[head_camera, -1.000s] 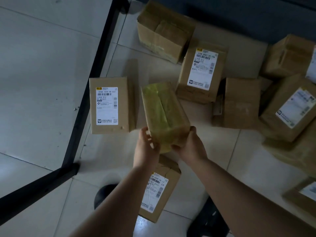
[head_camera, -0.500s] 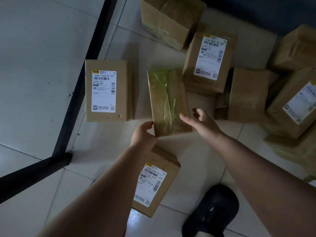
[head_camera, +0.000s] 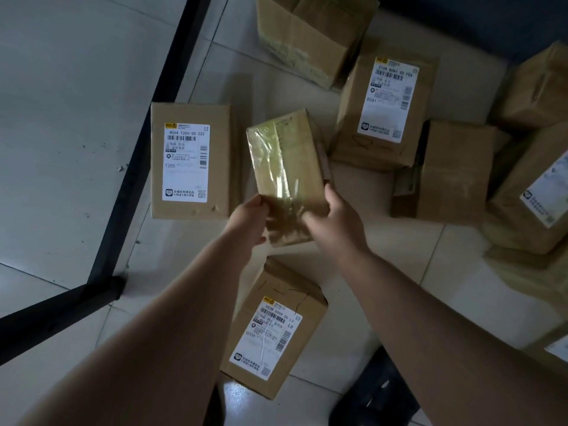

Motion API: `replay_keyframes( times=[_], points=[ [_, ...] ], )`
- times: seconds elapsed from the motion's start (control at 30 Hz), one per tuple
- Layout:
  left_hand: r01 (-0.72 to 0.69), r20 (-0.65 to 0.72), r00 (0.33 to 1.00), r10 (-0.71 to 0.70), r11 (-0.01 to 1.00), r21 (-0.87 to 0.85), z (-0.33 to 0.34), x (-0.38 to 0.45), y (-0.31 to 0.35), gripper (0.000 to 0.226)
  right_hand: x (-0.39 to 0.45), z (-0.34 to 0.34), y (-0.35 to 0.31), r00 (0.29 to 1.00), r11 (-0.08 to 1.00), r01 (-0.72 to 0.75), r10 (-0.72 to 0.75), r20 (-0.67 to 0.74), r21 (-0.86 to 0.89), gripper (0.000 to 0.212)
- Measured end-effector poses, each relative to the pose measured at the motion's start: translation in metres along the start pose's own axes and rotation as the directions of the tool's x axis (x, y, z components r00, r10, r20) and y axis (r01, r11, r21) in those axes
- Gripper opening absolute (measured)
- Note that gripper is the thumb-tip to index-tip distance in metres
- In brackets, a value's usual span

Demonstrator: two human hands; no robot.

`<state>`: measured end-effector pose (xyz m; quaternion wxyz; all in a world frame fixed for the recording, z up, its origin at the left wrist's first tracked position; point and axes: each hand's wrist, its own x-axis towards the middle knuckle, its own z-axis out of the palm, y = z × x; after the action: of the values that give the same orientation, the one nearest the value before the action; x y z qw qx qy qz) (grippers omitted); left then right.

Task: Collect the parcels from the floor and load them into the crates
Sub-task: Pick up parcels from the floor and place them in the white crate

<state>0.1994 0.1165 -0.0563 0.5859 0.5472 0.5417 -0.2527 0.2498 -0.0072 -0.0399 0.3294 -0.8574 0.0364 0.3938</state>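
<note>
Tape-wrapped parcel point(head_camera: 287, 167): gripped at its near end by left hand point(head_camera: 249, 222) and right hand point(head_camera: 333, 216), fingers curled round its edges, above the tiled floor point(head_camera: 384, 259). Labelled parcel point(head_camera: 190, 161) lies left of it; another labelled parcel point(head_camera: 273, 330) lies below the hands; black frame point(head_camera: 135, 167) stands at left.

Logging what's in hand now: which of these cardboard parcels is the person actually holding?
The tape-wrapped parcel with no label showing, gripped at its near end by the left hand and right hand. The labelled parcels around it lie untouched.
</note>
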Motion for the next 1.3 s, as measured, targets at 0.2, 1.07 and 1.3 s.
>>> replay_keyframes(
  times=[0.2, 1.07, 1.3],
  points=[
    [0.012, 0.026, 1.000, -0.015, 0.990, 0.142, -0.013, 0.002, 0.000, 0.069, -0.033, 0.039, 0.007, 0.961, 0.937, 0.246, -0.202, 0.187, -0.250, 0.092],
    [-0.047, -0.128, 0.991, 0.033, 0.993, -0.105, -0.031, -0.004, -0.036, 0.037, -0.015, 0.014, 0.028, 0.991, 0.999, 0.011, -0.005, 0.132, -0.050, 0.062],
    [-0.023, -0.039, 0.999, 0.021, 0.998, -0.065, -0.018, -0.016, -0.036, 0.044, -0.012, 0.018, 0.029, 0.993, 0.988, -0.030, 0.047, 0.110, -0.154, 0.067]
  ],
)
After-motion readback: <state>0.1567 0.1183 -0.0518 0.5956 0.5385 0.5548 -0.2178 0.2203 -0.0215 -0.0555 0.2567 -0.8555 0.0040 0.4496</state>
